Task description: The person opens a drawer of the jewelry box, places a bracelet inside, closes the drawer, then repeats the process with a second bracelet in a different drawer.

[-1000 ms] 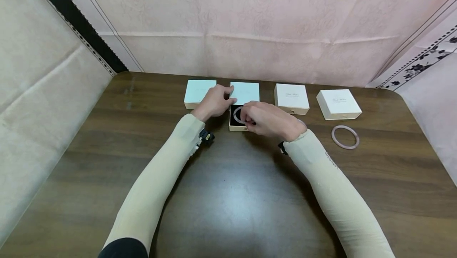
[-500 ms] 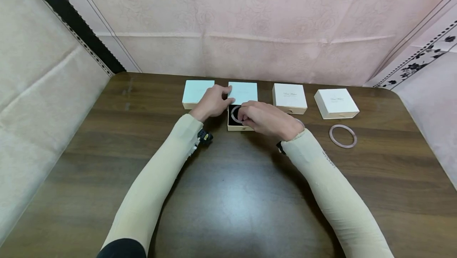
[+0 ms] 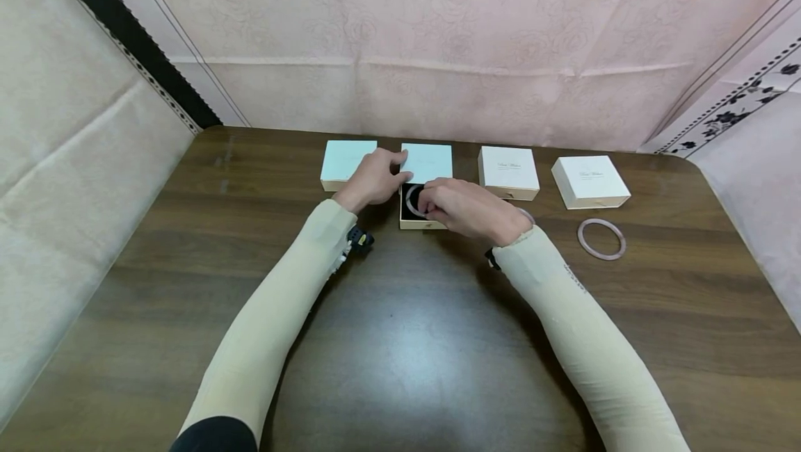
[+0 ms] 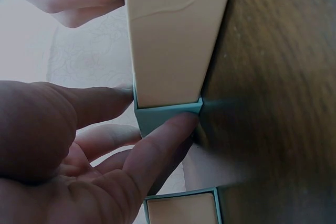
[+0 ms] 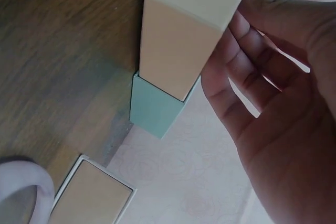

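A light blue drawer-style jewelry box [image 3: 426, 162] stands at the back middle of the table. Its cream drawer [image 3: 421, 225] is pulled out toward me, with black lining inside. My left hand [image 3: 374, 179] grips the blue sleeve [image 4: 164, 120] by its side, thumb and fingers on different faces. Over the drawer, my right hand [image 3: 471, 208] pinches a pale bangle [image 3: 409, 199], which lies partly inside against the black lining. Its right part is hidden by the fingers. In the right wrist view, the right fingers [image 5: 223, 90] bend over the drawer's edge [image 5: 181, 51].
Another light blue box [image 3: 348, 158] stands left of the hands. Two white boxes, a nearer one [image 3: 510, 170] and a farther one [image 3: 592, 179], stand at right. One loose bangle [image 3: 602, 239] lies on the table; another bangle [image 5: 44, 195] is mostly behind my right wrist.
Hardly anything moves. My right fingertips shift slightly at the bangle in the drawer, while my left hand stays on the sleeve. The head view drifts a little.
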A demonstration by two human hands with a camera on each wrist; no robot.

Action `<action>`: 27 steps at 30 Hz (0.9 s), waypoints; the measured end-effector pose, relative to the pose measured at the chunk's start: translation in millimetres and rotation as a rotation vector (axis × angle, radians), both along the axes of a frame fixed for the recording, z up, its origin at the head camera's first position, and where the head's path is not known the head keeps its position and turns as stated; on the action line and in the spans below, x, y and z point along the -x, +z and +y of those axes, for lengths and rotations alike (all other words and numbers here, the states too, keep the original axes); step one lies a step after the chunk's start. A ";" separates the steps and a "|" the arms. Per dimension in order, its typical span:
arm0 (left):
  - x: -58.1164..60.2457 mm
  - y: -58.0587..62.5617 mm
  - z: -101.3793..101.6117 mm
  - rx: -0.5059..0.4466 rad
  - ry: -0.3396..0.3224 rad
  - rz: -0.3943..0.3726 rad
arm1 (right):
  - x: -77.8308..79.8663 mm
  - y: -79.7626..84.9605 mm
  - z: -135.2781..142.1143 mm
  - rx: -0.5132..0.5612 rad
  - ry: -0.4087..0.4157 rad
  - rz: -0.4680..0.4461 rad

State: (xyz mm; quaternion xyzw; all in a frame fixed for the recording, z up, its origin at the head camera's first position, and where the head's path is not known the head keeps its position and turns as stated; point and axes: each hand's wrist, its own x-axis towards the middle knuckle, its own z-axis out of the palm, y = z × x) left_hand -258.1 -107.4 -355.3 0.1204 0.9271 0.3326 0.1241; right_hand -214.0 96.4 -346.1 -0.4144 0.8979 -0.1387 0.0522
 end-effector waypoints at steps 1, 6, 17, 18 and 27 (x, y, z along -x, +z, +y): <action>0.1 0.1 0.1 0.000 0.000 0.001 | 0.1 -0.3 0.0 -0.001 -0.003 0.000; -0.7 0.6 0.9 0.002 -0.002 0.002 | 0.9 -2.6 0.1 -0.003 -0.013 -0.002; -1.7 1.7 0.3 0.004 -0.003 0.004 | 1.9 -4.1 0.0 -0.001 -0.008 0.007; -1.7 1.6 0.0 0.004 -0.004 0.005 | 1.7 -3.5 0.0 -0.001 -0.006 0.010; -2.2 1.2 0.4 0.006 0.005 -0.011 | -1.0 2.3 -0.4 0.011 0.000 0.076</action>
